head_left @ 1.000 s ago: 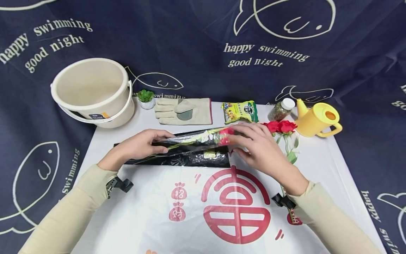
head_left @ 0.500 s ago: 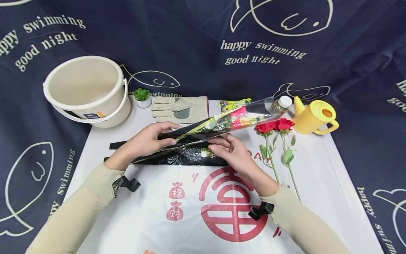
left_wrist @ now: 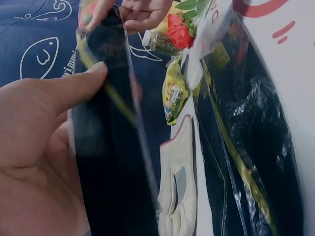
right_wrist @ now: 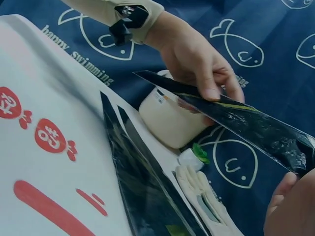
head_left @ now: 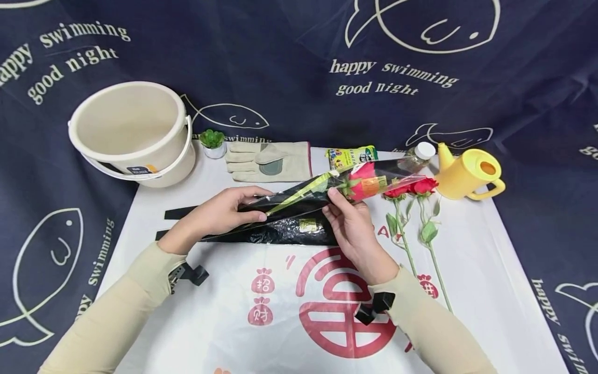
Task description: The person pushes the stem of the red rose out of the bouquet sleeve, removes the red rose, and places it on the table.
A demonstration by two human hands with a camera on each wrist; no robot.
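Between table edges (head_left: 514, 285), both hands (head_left: 226, 210) (head_left: 353, 231) hold a sleeve (head_left: 301, 204).

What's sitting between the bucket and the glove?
A small potted plant with green leaves stands between the bucket and the glove, as the head view shows.

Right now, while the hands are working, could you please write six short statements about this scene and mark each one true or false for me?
1. The left hand and the right hand hold the same wrapped rose. True.
2. The watering can is blue. False: the watering can is yellow.
3. A work glove lies between the potted plant and the packet. True.
4. The bucket lies on its side. False: the bucket stands upright.
5. Two unwrapped roses lie closer to the watering can than to the bucket. True.
6. The small bottle has a red cap. False: the small bottle has a white cap.
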